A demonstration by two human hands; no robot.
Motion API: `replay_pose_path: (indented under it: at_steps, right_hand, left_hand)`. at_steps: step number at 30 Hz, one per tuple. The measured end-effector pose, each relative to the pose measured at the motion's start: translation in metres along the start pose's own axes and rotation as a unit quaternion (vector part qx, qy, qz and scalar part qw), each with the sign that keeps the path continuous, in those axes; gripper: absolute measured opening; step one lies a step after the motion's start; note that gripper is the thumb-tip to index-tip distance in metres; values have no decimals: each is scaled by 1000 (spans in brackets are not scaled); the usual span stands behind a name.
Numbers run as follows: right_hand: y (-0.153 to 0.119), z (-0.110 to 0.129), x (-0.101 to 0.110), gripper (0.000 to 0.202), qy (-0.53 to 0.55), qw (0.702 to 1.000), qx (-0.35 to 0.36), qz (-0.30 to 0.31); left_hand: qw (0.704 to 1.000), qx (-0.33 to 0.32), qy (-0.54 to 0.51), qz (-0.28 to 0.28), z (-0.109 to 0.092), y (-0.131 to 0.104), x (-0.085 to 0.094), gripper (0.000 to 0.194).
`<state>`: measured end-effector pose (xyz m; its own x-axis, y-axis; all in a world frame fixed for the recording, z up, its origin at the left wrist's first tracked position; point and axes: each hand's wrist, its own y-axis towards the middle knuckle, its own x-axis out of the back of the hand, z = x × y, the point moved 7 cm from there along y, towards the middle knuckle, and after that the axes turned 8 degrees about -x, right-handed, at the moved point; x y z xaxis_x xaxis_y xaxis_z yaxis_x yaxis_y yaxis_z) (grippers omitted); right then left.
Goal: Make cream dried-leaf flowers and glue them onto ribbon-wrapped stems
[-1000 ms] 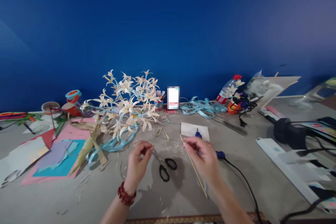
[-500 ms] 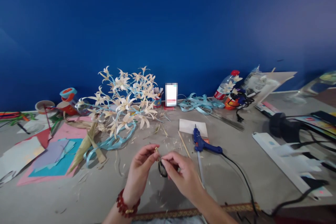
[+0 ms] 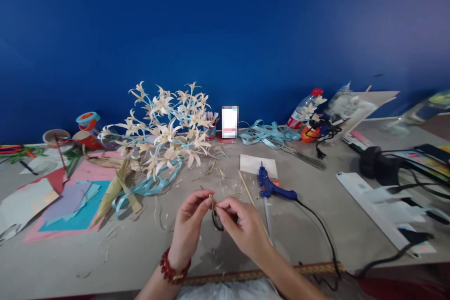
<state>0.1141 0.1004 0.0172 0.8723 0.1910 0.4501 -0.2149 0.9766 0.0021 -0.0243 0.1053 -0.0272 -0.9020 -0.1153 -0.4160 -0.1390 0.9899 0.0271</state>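
Note:
My left hand (image 3: pixel 192 215) is closed, with thumb and fingertips pinching a small pale straw-coloured strip (image 3: pixel 211 200). A red bead bracelet circles that wrist. My right hand (image 3: pixel 244 225) is closed as well, its thumb and forefinger meeting the strip from the right. Below the fingertips shows a dark loop (image 3: pixel 218 226), which looks like the handle of scissors tucked in the right hand; their blades are hidden. Both hands are above the grey table (image 3: pixel 140 262), where pale scraps lie scattered.
Cream artificial flowers (image 3: pixel 168 131) on light-blue stems stand behind, left of centre. A blue glue gun (image 3: pixel 276 190) with a black cord lies to the right. Coloured paper sheets (image 3: pixel 75 206) are at left, a light-blue ribbon (image 3: pixel 265 133) and a bottle (image 3: pixel 304 110) at back right, a white power strip (image 3: pixel 372 211) at far right.
The fingertips have shifted slightly on the pale strip, and more of it shows between them. Less of the dark loop is visible. The whole view has moved a little.

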Motion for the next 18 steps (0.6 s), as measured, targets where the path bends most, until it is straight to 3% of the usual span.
replay_pose_path:
  at_steps: [7,18]
  right_hand:
    - [-1,4,-2,21,-9,1000,-11,-6]
    - [-1,11,1,20,-28,999,26,-28]
  left_hand:
    - [996,30,-75,-22,7,0,-2,15]
    - [995,24,-89,-28,6,-1,-2,16]
